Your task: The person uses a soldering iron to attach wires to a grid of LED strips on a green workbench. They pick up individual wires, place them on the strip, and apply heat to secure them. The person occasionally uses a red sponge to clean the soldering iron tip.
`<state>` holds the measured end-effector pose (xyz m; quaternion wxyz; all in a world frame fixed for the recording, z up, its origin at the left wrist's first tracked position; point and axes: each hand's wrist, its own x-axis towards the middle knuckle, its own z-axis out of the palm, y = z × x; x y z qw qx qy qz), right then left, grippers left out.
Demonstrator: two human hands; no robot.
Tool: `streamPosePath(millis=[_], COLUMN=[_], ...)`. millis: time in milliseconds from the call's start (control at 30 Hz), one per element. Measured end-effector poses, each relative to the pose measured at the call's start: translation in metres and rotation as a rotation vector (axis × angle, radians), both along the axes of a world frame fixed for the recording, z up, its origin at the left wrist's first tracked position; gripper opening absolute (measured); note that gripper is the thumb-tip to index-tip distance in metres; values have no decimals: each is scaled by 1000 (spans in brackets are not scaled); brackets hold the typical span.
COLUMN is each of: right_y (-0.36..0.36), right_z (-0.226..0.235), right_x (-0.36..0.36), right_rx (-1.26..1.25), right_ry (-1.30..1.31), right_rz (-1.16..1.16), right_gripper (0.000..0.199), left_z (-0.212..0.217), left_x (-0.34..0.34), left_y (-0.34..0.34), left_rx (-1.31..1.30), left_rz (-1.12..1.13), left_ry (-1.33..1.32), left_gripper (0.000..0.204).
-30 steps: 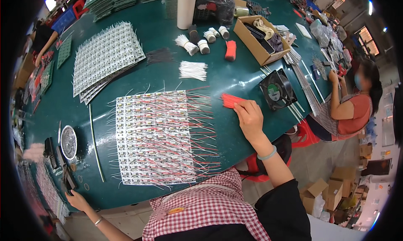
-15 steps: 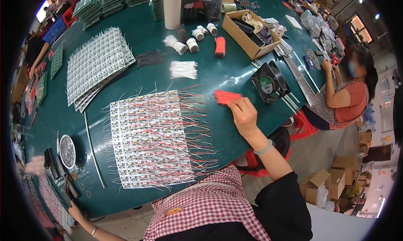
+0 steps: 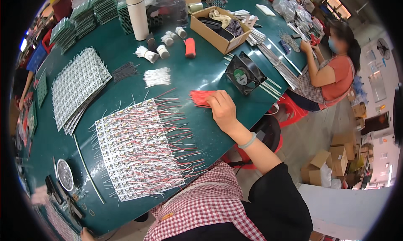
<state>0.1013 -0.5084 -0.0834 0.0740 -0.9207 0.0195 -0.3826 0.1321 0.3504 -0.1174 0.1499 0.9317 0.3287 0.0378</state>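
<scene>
My right hand [image 3: 223, 111] is at the near end of a bundle of short red wires [image 3: 198, 97] lying on the green table. Its fingertips are pinched together on the wires. Left of it lies a white circuit board panel [image 3: 132, 151], with rows of red and white wires attached and their loose ends sticking out past its edges. Only a small part of my left hand [image 3: 87, 234] shows, by the table's edge at the lower left; what its fingers do is hidden.
Beyond the panel lie white wires [image 3: 157, 77], black wires [image 3: 124, 71] and stacked white panels [image 3: 79, 88]. A black fan [image 3: 244, 73], a cardboard box [image 3: 218, 34] and a tumbler [image 3: 137, 16] stand farther off. A small round dish [image 3: 65, 174] is at left. A co-worker [image 3: 336, 69] sits at right.
The whole view has turned and shifted. My right hand stays at the red wires, its fingers now farther over them. My left hand has mostly slipped out at the lower edge.
</scene>
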Motion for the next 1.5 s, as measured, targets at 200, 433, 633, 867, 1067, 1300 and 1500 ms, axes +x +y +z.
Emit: streamPosePath(millis=[200, 433, 633, 867, 1067, 1300, 1500], right_y=[-2, -1, -7, 19, 18, 25, 113], right_z=[1, 47, 85, 78, 71, 111, 114], right_x=[2, 23, 87, 128, 139, 162, 210], right_rx=[-30, -256, -765, -1060, -1200, -1055, -419], right_ry=[-65, 106, 467, 897, 959, 1014, 442], right_rz=[21, 103, 208, 272, 279, 145, 635], right_gripper=[13, 16, 4, 9, 9, 8, 11], left_z=[16, 49, 85, 115, 147, 219, 255], left_x=[-36, -61, -74, -106, -126, -102, -36], left_y=[-38, -22, -24, -21, -43, -112, -218], left_rx=[-43, -13, -19, -74, -240, -650, -1218], left_rz=[-16, 85, 189, 279, 351, 196, -59], left_ry=[-70, -234, -378, -503, -695, -1026, -1053], left_gripper=[25, 27, 29, 31, 34, 37, 40])
